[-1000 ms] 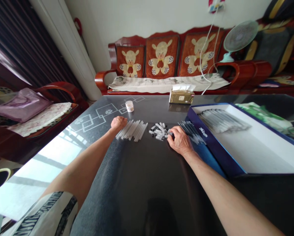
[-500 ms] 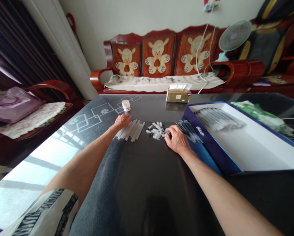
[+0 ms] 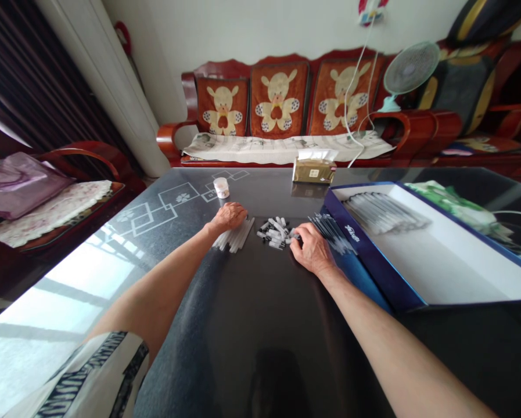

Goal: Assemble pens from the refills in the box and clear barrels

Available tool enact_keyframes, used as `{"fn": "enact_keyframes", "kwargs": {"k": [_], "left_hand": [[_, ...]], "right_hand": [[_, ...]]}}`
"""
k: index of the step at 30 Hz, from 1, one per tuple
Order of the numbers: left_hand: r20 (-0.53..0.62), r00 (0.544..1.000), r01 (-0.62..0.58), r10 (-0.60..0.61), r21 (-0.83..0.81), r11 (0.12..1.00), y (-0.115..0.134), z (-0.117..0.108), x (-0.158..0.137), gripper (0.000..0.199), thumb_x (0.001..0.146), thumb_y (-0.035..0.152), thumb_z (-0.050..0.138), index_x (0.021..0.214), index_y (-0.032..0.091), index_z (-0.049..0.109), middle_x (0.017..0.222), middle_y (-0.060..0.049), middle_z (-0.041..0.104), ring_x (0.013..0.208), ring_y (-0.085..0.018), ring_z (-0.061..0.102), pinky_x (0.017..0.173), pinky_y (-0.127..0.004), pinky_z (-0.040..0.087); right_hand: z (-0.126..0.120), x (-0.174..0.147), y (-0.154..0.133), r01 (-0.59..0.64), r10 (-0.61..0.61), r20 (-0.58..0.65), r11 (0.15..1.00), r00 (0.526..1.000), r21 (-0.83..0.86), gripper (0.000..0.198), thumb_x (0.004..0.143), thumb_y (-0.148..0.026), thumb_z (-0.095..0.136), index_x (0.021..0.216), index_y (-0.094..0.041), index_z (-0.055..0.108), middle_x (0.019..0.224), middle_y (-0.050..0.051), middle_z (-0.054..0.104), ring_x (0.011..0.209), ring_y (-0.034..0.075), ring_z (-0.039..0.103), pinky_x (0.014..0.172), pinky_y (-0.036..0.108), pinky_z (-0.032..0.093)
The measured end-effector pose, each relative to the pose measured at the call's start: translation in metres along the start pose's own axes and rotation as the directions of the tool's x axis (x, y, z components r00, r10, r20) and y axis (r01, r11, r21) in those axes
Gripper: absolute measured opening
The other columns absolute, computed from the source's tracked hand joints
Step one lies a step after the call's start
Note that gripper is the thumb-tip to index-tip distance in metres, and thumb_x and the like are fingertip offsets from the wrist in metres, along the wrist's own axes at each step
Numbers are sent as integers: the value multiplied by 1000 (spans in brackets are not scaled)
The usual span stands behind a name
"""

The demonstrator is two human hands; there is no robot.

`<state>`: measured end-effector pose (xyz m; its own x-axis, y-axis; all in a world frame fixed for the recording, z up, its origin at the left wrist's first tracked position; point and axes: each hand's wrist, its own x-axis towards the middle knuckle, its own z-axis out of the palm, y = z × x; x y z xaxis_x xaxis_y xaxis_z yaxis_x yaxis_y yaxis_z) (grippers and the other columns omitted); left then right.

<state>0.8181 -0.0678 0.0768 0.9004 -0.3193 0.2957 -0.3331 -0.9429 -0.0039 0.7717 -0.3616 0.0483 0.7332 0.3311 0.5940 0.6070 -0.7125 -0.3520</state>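
Note:
My left hand (image 3: 230, 216) is over the upper end of a row of white translucent tubes (image 3: 238, 236), back of the hand up; its fingertips are hidden. My right hand (image 3: 312, 248) rests at the right edge of a heap of small white and black pieces (image 3: 275, 232), which look like pen caps. Its thumb and forefinger are bent together there, and whatever is between them is too small to make out. Just beyond that hand lies a bundle of thin, dark-tipped clear sticks (image 3: 333, 233), like pen refills, beside the blue box.
A blue box (image 3: 365, 255) with a white inside holds a layer of pen-like sticks (image 3: 384, 212). A small white tub (image 3: 221, 187) and a tissue pack (image 3: 313, 170) stand farther back. A green and white plastic bag (image 3: 456, 206) lies behind the box on the dark glossy table (image 3: 243, 325).
My left hand has moved right across the white tubes and now covers more of them. The right hand stays at the heap with hardly any shift.

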Motion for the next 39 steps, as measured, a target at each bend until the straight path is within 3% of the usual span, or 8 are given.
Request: {"fn": "enact_keyframes", "kwargs": {"k": [5,9,14,16,19,23,28,39], "left_hand": [[34,998,-58,58,18,998,10,0,4,31,92,22,38,87,19,69,96,-8,67,94,-18,59,92,-35,43],[65,997,-37,37,7,999,29,-3,4,30,93,35,42,104,26,68,114,-5,63,107,-20,55,96,-37,41],[31,982,189,-188,-17,982,43,-19,-9,42,89,49,46,122,27,60,127,-7,56,119,-27,47,98,-43,39],[8,928,372,-372,-32,928,40,-28,-22,57,86,60,45,133,27,50,132,-9,52,123,-32,42,99,-47,38],[126,807,582,-577,-10,813,33,-37,-44,76,76,76,43,138,32,41,139,-10,45,126,-38,38,99,-55,36],[284,704,681,-651,-7,733,36,-36,-61,90,67,86,38,140,34,34,145,-11,36,126,-41,38,98,-60,34],[261,693,698,-671,-11,716,58,-30,-59,94,64,85,41,142,33,31,150,-11,28,129,-43,33,99,-62,31],[140,753,646,-643,33,763,77,-23,-56,64,80,63,46,133,27,42,136,-17,40,119,-43,41,89,-63,35]], "right_hand": [[0,0,0,10,-10,-11,1000,1000,1,14,78,-18,52,88,-17,62,97,10,61,91,22,59,84,31,48],[2,0,2,15,-16,-16,1000,1000,-10,14,78,-18,52,88,-17,62,97,10,61,91,22,59,84,31,48],[4,0,5,13,-13,-16,1000,1000,-12,15,78,-19,52,89,-17,62,97,10,61,91,22,59,82,31,48],[4,0,4,13,-13,-14,1000,1000,-11,14,79,-19,52,89,-17,62,98,10,61,91,22,59,81,31,48],[3,0,3,13,-13,-11,1000,1000,-12,14,78,-19,52,88,-17,62,98,10,61,91,22,59,82,31,48],[2,0,2,8,-8,-4,1000,1000,-20,13,78,-18,52,86,-17,62,97,10,61,91,22,59,83,31,47],[3,0,2,7,-7,-14,1000,1000,-29,12,79,-18,51,85,-17,61,96,10,61,90,21,59,83,31,47],[2,0,1,2,-2,-23,1000,1000,4,10,77,-16,52,83,-19,60,93,9,59,88,20,57,81,31,47]]}}
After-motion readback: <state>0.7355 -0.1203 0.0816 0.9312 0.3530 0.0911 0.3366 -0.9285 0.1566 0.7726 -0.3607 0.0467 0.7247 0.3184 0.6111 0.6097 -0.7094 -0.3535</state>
